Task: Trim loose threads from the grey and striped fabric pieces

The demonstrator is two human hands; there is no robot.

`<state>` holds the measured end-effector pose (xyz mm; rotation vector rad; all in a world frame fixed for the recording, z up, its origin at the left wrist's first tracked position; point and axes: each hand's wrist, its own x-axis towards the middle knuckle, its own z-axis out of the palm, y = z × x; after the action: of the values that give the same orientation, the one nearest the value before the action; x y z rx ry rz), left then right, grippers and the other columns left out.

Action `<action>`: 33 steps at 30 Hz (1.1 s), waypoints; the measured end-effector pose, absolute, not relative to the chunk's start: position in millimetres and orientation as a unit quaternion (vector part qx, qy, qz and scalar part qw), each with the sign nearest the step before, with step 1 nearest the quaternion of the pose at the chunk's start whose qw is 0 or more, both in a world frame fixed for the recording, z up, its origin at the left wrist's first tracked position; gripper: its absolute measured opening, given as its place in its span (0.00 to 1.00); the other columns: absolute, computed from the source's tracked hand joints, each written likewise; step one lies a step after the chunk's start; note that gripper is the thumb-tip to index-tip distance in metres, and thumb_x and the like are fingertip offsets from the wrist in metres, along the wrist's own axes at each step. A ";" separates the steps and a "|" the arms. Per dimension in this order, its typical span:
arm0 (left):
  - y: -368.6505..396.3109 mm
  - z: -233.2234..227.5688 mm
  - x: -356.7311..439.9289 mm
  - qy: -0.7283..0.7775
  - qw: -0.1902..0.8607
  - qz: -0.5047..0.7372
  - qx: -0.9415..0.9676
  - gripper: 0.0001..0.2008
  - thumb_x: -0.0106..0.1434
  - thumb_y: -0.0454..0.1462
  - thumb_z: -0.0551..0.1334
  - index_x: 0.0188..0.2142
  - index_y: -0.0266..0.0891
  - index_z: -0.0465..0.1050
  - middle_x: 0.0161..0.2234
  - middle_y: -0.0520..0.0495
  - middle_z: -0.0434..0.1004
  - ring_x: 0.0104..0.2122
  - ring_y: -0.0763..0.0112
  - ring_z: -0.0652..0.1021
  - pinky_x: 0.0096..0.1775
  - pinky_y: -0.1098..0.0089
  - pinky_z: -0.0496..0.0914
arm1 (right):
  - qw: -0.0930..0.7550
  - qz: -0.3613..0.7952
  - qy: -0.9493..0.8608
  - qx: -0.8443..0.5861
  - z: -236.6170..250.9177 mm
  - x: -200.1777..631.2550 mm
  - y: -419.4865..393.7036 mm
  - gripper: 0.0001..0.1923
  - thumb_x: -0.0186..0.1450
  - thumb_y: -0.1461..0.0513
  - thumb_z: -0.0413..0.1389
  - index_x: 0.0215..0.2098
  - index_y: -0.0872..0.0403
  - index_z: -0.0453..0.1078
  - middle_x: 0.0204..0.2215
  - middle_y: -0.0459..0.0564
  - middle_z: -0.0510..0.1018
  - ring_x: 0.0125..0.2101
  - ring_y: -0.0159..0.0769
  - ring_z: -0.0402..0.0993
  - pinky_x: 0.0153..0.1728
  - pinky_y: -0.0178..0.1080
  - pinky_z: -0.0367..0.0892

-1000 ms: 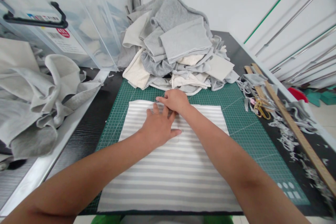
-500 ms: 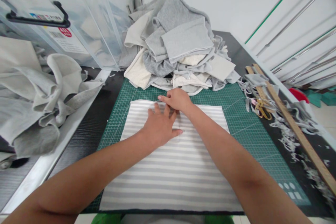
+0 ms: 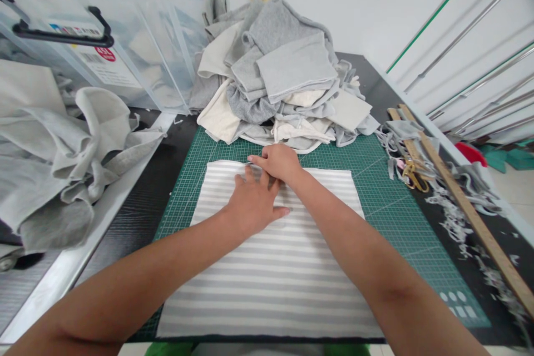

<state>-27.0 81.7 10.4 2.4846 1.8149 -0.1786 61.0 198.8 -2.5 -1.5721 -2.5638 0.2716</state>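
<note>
A grey-and-white striped cloth (image 3: 267,283) lies flat on a green cutting mat (image 3: 400,233). My left hand (image 3: 254,200) rests on the cloth near its far edge, palm down with the fingers spread. Just beyond those fingertips, my right hand (image 3: 280,161) is closed at the far edge, its index finger pointing left. A thin dark sliver shows beneath that finger. The rest of what this hand grips is hidden, so I cannot name it. Right of the hands, the cloth's far edge lies straight; on the left it bows up slightly.
A heap of grey and cream fabric pieces (image 3: 287,67) stands behind the mat. More grey fabric (image 3: 83,150) lies at left, before a clear plastic bin (image 3: 162,55). On the right are gold-handled scissors (image 3: 413,175), a long wooden ruler (image 3: 467,206) and fabric scraps (image 3: 454,222).
My right hand has shifted very slightly left along the cloth's far edge. My left hand stays in place. The view has tilted a little.
</note>
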 end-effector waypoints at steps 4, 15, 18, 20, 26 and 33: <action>81.0 10.1 -27.8 0.587 0.030 -0.057 0.807 0.37 0.62 0.60 0.50 0.64 0.42 0.57 0.63 0.32 0.54 0.60 0.24 0.56 0.50 0.38 0.61 | 0.059 0.086 -0.847 -0.521 -3.1 62.6 200.6 0.29 0.63 0.39 0.47 0.28 0.50 0.76 0.28 0.50 0.80 0.29 0.37 0.72 0.26 0.36 0.54; 81.2 9.3 -28.6 0.586 0.027 -0.048 0.808 0.36 0.62 0.60 0.51 0.61 0.41 0.60 0.62 0.31 0.56 0.59 0.24 0.57 0.49 0.37 0.61 | 0.070 0.079 -0.847 -0.521 -5.3 64.8 195.6 0.31 0.63 0.38 0.44 0.26 0.51 0.74 0.25 0.49 0.78 0.27 0.35 0.70 0.26 0.36 0.52; 81.0 10.9 -28.1 0.586 0.027 -0.051 0.808 0.36 0.62 0.60 0.51 0.61 0.40 0.62 0.62 0.31 0.56 0.59 0.24 0.57 0.49 0.38 0.61 | 0.082 0.079 -0.846 -0.520 -6.0 66.2 193.9 0.31 0.63 0.38 0.44 0.26 0.51 0.74 0.24 0.48 0.78 0.27 0.35 0.70 0.25 0.36 0.51; 81.0 12.5 -27.7 0.588 0.031 -0.056 0.807 0.35 0.62 0.60 0.51 0.61 0.40 0.61 0.62 0.31 0.56 0.59 0.24 0.57 0.49 0.38 0.61 | 0.087 0.080 -0.846 -0.521 -6.1 66.9 193.2 0.30 0.63 0.38 0.44 0.26 0.51 0.74 0.25 0.48 0.78 0.27 0.35 0.70 0.25 0.36 0.51; 81.7 14.7 -27.5 0.586 0.044 -0.069 0.806 0.35 0.63 0.60 0.51 0.61 0.41 0.61 0.63 0.31 0.55 0.60 0.24 0.56 0.50 0.38 0.60 | 0.083 0.087 -0.845 -0.521 -5.3 67.0 192.1 0.30 0.64 0.38 0.45 0.27 0.50 0.74 0.26 0.48 0.79 0.29 0.35 0.71 0.26 0.36 0.52; 80.8 11.7 -28.2 0.587 0.037 -0.062 0.806 0.36 0.63 0.60 0.50 0.61 0.41 0.60 0.63 0.31 0.55 0.60 0.25 0.56 0.50 0.38 0.59 | 0.074 0.091 -0.841 -0.528 -3.4 67.4 190.1 0.29 0.64 0.38 0.45 0.29 0.50 0.75 0.28 0.48 0.79 0.30 0.36 0.71 0.27 0.36 0.53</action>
<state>-28.2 80.8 11.7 2.4754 1.8028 -0.1894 67.4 190.1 -3.4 -1.5851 -2.5236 0.2726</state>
